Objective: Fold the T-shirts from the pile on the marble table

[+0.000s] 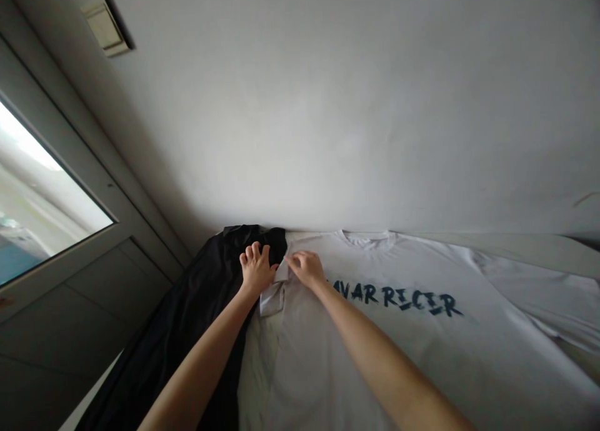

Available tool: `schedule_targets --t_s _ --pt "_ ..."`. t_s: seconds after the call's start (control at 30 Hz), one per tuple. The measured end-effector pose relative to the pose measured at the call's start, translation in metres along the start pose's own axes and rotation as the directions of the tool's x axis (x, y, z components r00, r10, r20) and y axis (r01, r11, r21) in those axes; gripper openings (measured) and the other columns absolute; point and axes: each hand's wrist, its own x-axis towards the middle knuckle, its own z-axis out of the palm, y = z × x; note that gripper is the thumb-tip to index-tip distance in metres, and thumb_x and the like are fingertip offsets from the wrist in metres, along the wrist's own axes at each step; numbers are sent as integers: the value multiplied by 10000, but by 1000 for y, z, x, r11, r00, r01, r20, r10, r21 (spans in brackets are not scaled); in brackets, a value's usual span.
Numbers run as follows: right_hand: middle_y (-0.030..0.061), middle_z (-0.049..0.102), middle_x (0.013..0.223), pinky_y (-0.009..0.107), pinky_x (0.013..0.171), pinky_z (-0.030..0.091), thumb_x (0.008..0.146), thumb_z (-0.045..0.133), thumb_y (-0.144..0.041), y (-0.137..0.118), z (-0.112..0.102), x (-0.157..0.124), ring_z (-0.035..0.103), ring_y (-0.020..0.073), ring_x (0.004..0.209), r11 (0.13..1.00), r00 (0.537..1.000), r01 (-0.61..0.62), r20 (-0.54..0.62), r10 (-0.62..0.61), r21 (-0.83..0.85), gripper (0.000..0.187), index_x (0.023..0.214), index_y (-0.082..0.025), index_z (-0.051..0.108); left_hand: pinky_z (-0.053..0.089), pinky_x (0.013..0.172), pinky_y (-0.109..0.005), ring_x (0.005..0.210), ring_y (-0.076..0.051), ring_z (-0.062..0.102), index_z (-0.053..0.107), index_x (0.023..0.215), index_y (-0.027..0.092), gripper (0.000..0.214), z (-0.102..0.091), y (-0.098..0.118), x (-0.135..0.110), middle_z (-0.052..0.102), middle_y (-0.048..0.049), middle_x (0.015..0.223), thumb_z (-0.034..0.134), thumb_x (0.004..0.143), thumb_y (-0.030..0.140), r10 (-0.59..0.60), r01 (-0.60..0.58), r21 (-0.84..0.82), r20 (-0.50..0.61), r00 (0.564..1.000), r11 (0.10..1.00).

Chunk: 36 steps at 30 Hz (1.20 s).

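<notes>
White T-shirt [375, 337] lies spread against the wall [300, 106], dark lettering [398, 297] facing up, with black cloth [187, 318] along its side on your left. Left of the collar [365, 238], your left grip [255, 270] is open, fingers [253, 251] spread on the black cloth. Your right grip [304, 268] has its fingers together on a folded sleeve flap [276, 290]; whether clamped, you cannot tell.

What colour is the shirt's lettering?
The lettering is dark blue, clearest in the head view.
</notes>
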Motion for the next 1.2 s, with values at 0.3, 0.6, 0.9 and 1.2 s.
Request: schedule_targets --t_s 0.3,0.6,0.9,1.2 --pt "11 703 783 246 709 408 813 605 -248 14 12 6 625 175 786 940 994 -91 -25 105 330 102 743 -216 671 421 938 -559 1270 -386 384 440 1450 292 618 10 16 13 347 -175 1481 563 846 336 -175 177 -30 65 983 984" --pt "-26 633 663 226 621 355 793 559 -258 20 16 5 567 151 661 890 993 -80 -42 110 449 124 674 -224 575 525 759 -448 1082 -361 572 367 1473 247 706 12 5 19 394 -232 1393 579 801 216 -355 353 48 44 934 934" --pt "3 691 737 234 676 393 803 593 -240 17 13 6 600 161 715 920 993 -99 -17 114 379 90 722 -224 630 497 744 -375 1001 -273 570 413 1453 291 552 -11 -42 36 453 -193 1368 311 942 107 -220 256 292 -151 964 922" --pt "-4 686 739 236 669 397 830 575 -262 15 10 4 599 158 713 930 995 -95 -1 102 356 118 732 -226 632 374 983 -620 1306 -424 389 696 1208 345 413 1 -25 27 360 -121 1544 607 814 260 -173 148 173 139 975 974"
